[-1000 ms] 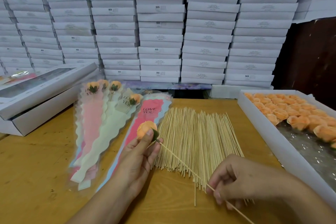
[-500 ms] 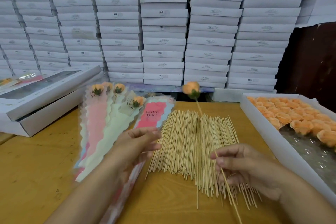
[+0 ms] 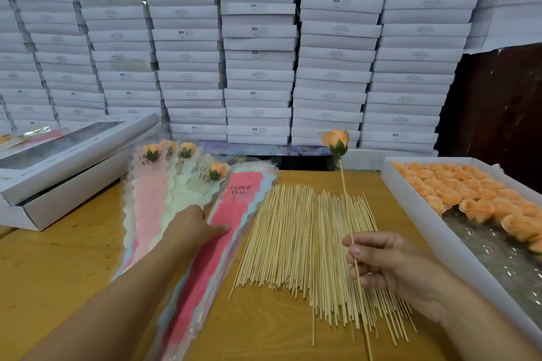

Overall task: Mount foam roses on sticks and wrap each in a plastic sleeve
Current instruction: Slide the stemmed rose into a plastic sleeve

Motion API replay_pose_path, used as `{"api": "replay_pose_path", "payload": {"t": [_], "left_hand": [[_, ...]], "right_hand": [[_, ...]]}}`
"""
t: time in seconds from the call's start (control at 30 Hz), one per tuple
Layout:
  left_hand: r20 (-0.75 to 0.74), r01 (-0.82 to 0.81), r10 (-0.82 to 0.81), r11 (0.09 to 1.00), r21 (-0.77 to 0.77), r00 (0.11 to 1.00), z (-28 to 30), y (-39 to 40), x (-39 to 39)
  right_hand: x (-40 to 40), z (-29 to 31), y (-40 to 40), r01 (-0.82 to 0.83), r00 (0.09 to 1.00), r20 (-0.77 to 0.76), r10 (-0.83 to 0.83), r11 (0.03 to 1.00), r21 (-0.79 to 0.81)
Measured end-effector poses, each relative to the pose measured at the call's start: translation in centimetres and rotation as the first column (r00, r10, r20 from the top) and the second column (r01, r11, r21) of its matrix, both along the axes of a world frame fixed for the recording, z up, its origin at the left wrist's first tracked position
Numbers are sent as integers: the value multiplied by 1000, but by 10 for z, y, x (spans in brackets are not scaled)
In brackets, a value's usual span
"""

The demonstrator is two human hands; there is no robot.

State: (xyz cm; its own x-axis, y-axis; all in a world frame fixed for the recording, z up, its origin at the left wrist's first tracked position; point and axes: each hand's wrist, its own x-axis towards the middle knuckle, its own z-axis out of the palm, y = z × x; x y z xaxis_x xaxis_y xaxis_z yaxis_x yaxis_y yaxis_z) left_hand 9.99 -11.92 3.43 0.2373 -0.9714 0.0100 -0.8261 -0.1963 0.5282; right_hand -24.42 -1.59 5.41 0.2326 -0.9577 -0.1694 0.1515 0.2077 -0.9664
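right hand (image 3: 393,267) pinches stick (image 3: 347,214) with orange rose (image 3: 336,141) upright, centre-right | left hand (image 3: 196,228) fingers straight, touching pink sleeve (image 3: 223,231), centre-left | loose sticks (image 3: 299,243) between

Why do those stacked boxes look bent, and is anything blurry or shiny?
Head view: the wide lens bows the stacked boxes outward; the left hand and nearest sleeve edges are smeared; light glints on the plastic lining the rose tray; the mounted rose stays sharp.

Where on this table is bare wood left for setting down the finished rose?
Bare wood shows near-left, between the windowed box and the sleeve pile, and in front between the sleeve pile and the loose sticks. The middle and right are crowded: sticks, then the rose tray.
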Motion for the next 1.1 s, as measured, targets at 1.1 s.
{"api": "replay_pose_path", "payload": {"t": [1.1], "left_hand": [[-38,3,0,998,65,999,24,0,13]], "right_hand": [[-3,1,0,-14,1000,-25,13,999,-41]]}}
